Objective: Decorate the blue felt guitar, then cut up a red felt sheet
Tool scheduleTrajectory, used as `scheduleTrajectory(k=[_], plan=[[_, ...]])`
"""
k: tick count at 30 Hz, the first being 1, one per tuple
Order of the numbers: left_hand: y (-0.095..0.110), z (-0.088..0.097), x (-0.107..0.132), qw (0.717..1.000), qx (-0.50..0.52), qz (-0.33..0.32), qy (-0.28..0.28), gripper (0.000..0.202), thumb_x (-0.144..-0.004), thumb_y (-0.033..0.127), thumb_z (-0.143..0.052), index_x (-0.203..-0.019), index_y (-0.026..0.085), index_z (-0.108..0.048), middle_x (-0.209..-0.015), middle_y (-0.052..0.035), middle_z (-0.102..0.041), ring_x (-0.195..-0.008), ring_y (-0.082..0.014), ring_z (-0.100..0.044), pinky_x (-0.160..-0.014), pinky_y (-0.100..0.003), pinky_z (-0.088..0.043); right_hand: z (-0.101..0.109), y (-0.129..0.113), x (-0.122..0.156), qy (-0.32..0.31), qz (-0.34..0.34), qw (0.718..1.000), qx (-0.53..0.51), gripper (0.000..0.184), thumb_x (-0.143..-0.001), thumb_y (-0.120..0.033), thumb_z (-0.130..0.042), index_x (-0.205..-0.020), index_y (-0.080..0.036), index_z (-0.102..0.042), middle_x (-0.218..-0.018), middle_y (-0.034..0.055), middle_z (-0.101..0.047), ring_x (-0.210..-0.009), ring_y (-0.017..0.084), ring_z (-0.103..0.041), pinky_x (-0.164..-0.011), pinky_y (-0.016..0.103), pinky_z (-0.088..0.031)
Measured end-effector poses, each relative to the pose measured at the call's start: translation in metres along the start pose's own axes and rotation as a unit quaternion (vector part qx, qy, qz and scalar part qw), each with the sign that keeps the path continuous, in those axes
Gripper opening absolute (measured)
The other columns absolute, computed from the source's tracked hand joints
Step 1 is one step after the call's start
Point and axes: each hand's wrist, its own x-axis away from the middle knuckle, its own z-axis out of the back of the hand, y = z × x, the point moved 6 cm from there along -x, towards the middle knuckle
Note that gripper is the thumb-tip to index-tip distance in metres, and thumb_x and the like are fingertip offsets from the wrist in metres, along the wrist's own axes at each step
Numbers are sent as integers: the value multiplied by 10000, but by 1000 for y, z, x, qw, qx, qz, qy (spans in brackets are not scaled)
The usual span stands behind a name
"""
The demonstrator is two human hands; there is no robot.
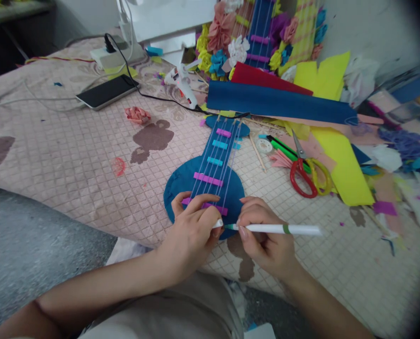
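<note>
Guitar (181,181): strings, coloured bars on; body plain.
Right hand (266,245): fingers grip pen (294,229).
Left hand (190,235): fingers pinch cap (217,223), guitar's six o'clock.

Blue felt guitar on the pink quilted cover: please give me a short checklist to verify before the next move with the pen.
1. The left hand presses on the blue felt guitar: ok.
2. The right hand grips the white pen: ok.
3. The pen cap is off and pinched by the left hand, and the green tip is exposed: ok.
4. The strings lie straight along the neck: ok.
5. The scissors lie to the right, apart from both hands: ok.
6. The glue gun is switched off: cannot tell.
</note>
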Motion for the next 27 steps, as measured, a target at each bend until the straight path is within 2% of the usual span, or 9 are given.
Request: scheduleTrajectory(k=[27], plan=[[0, -1, 0, 1000, -6, -4, -1, 171, -834, 78, -525, -728, 200, -472, -734, 38, -675, -1112, -199, -564, -979, -473, -221, -1, 1, 1, -2, 6, 1000, -4, 173, -754, -99, -532, -866, -232, -524, -715, -21, -555, -734, 169, -548, -892, 488, -448]])
